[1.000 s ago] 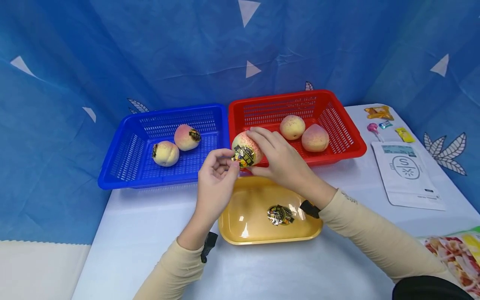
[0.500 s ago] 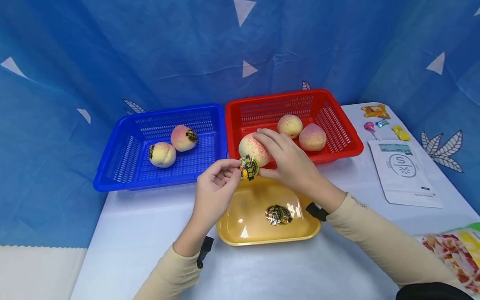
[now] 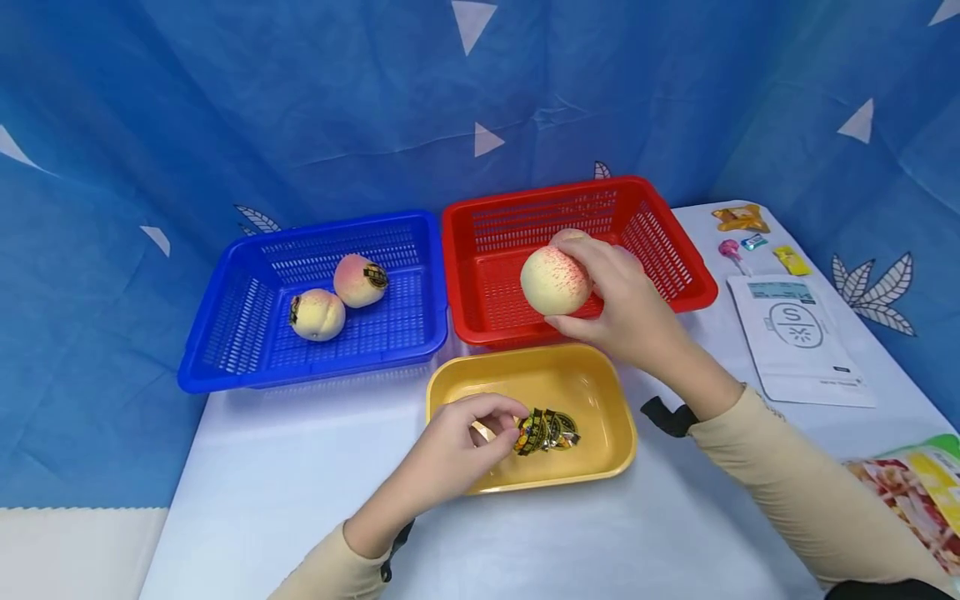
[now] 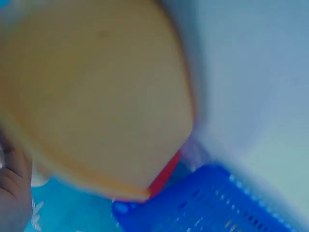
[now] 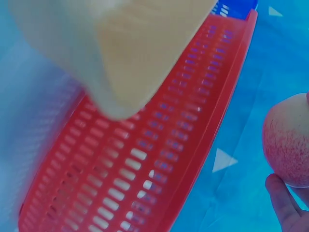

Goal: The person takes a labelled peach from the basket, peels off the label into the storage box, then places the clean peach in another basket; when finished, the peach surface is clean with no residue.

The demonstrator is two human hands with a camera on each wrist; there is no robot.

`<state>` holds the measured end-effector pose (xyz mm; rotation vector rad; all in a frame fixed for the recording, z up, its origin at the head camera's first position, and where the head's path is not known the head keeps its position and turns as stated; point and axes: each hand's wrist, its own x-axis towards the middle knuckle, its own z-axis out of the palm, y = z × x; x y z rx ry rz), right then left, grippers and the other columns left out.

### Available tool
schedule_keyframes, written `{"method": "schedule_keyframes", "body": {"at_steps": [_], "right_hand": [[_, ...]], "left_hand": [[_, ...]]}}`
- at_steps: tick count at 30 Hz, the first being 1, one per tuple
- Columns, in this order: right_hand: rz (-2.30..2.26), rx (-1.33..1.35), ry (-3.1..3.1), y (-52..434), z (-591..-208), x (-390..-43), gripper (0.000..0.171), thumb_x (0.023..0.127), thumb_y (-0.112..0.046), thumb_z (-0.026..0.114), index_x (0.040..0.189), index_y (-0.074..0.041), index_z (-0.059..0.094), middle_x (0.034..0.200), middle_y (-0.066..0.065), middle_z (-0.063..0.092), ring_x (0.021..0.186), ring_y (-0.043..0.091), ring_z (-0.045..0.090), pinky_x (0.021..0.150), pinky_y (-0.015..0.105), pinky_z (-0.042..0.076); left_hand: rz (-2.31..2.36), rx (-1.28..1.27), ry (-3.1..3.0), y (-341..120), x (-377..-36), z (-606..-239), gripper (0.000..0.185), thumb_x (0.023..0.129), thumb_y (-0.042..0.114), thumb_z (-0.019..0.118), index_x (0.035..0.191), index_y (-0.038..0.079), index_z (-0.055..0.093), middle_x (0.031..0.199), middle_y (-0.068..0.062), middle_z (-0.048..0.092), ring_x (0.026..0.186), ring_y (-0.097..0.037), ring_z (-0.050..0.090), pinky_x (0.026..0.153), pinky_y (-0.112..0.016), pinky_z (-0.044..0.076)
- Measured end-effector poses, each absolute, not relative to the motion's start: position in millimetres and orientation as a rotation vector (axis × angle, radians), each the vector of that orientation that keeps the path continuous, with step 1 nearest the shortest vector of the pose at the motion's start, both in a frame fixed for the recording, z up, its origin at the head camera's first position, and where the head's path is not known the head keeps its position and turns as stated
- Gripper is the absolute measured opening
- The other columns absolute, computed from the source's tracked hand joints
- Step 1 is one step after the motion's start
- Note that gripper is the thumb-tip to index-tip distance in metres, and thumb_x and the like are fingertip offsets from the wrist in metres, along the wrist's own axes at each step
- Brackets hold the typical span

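Observation:
My right hand (image 3: 630,308) grips a pale peach (image 3: 555,282) with a red-speckled side, above the front of the red basket (image 3: 480,325). In the right wrist view the same peach (image 5: 289,140) sits against the fingertips. Over the yellow tray (image 3: 525,479), my left hand (image 3: 457,446) pinches a black-and-gold sticker (image 3: 531,433) by its left edge. Another such sticker (image 3: 562,430) lies on the tray floor, partly overlapped. Two more peaches in the red basket are mostly hidden behind my right hand.
Left of the red basket stands a blue basket (image 3: 225,379) holding two stickered peaches (image 3: 318,315). At the right are a white pouch (image 3: 798,337), wrapped sweets (image 3: 741,218), a lollipop (image 3: 729,248) and a printed bag (image 3: 915,492).
The sticker has come off the peach in my left fingers, and that hand has lowered to the tray. My right hand has carried the peach rightward over the red basket.

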<state>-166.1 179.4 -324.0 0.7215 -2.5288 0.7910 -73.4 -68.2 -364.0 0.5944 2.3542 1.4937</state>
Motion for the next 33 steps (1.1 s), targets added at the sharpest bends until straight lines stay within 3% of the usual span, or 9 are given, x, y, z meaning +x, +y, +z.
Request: {"method": "schedule_keyframes", "body": {"at_steps": [4,6,14,24,28,33], "right_hand": [[0.829,0.637,-2.571,189,-326,-163,0.082,0.071,-0.021,0.09,0.142,-0.011,0.048,0.143,0.009,0.052,0.129,0.025,0.05,0.093,0.048,0.057],[0.839,0.6,-2.595,192,-327,-162,0.081,0.072,-0.02,0.089,0.142,-0.01,0.048,0.143,0.011,0.052,0.129,0.027,0.05,0.095,0.05,0.056],[0.862,0.525,-2.654,200,-331,-159,0.083,0.074,-0.021,0.088,0.145,-0.011,0.046,0.145,0.012,0.05,0.13,0.028,0.049,0.092,0.05,0.057],[0.9,0.508,-2.633,210,-336,-159,0.081,0.074,-0.021,0.088,0.143,-0.011,0.047,0.143,0.01,0.051,0.127,0.025,0.05,0.094,0.049,0.056],[0.925,0.469,-2.64,216,-338,-160,0.08,0.075,-0.023,0.087,0.144,-0.012,0.047,0.144,0.01,0.05,0.128,0.026,0.049,0.097,0.05,0.053],[0.958,0.385,-2.641,226,-339,-162,0.081,0.076,-0.025,0.086,0.145,-0.01,0.046,0.144,0.011,0.05,0.13,0.028,0.049,0.101,0.056,0.049]], "left_hand": [[1.422,0.607,2.377,-63,-74,-380,0.018,0.091,0.007,0.066,0.104,0.017,0.074,0.088,0.004,0.07,0.078,-0.005,0.063,0.066,-0.022,0.056],[1.385,0.595,2.386,-60,-76,-388,0.018,0.091,0.008,0.065,0.102,0.017,0.075,0.088,0.006,0.07,0.076,-0.005,0.062,0.068,-0.021,0.054],[1.167,0.608,2.554,-49,-82,-410,0.017,0.088,0.003,0.062,0.095,0.011,0.076,0.074,0.007,0.063,0.059,0.0,0.049,0.056,-0.016,0.044],[0.847,0.741,2.742,-45,-81,-412,0.017,0.086,0.007,0.069,0.102,0.008,0.075,0.086,0.0,0.064,0.075,-0.009,0.055,0.07,-0.023,0.049],[0.823,0.772,2.761,-48,-78,-410,0.021,0.089,0.013,0.068,0.109,0.01,0.074,0.097,-0.002,0.068,0.088,-0.015,0.061,0.082,-0.031,0.053],[0.816,0.724,2.847,-58,-67,-401,0.029,0.09,0.026,0.069,0.118,0.018,0.071,0.112,0.001,0.065,0.104,-0.017,0.057,0.088,-0.036,0.051]]}}
